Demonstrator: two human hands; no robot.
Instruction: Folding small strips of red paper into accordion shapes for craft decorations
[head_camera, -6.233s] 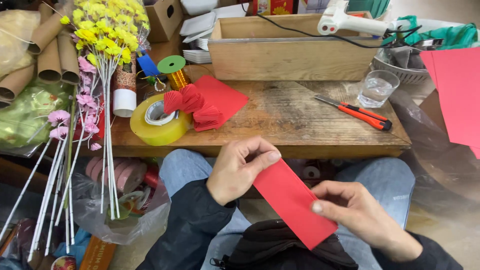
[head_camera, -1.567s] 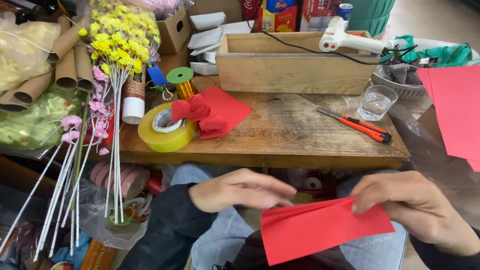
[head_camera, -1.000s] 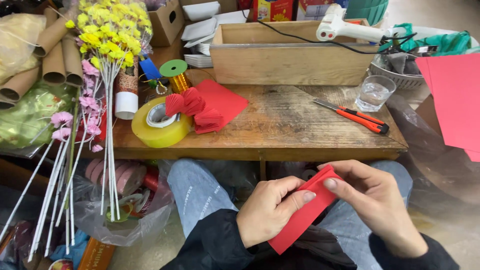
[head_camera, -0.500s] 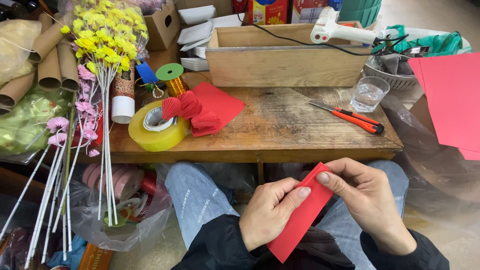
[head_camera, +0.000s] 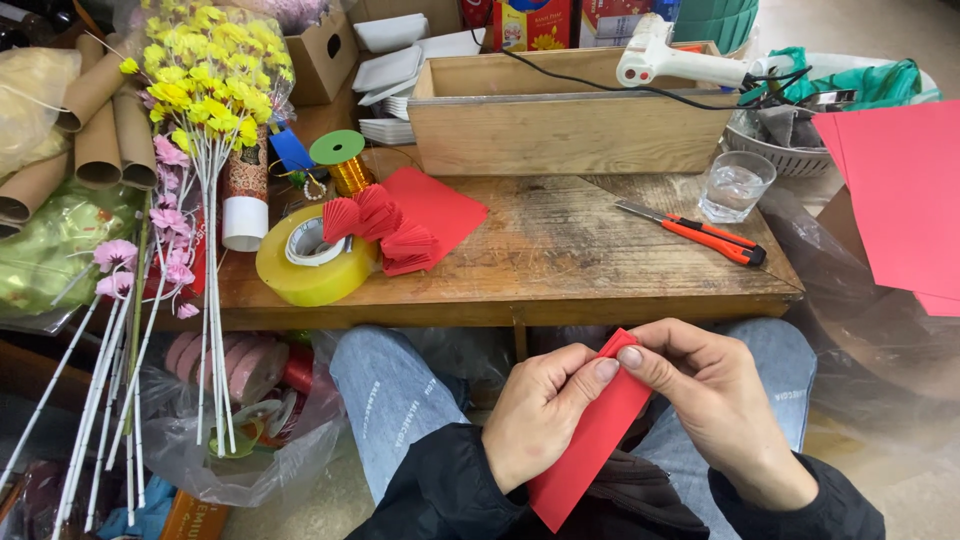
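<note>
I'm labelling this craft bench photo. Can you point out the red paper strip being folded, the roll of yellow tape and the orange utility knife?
red paper strip (head_camera: 585, 450), head view, on its flat middle below the hands.
roll of yellow tape (head_camera: 300, 282), head view, on its outer yellow band.
orange utility knife (head_camera: 710, 238), head view, on its orange handle.

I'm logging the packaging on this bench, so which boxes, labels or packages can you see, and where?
Red and yellow printed carton: back edge, behind the wooden crate.
Second red carton: just right of it, partly hidden.
Brown cardboard box: back left, open.
Patterned red tube: beside the yellow tape roll.

Tape roll (head_camera: 312, 265) lies on table (head_camera: 560, 270), left of knife (head_camera: 695, 232).
</note>
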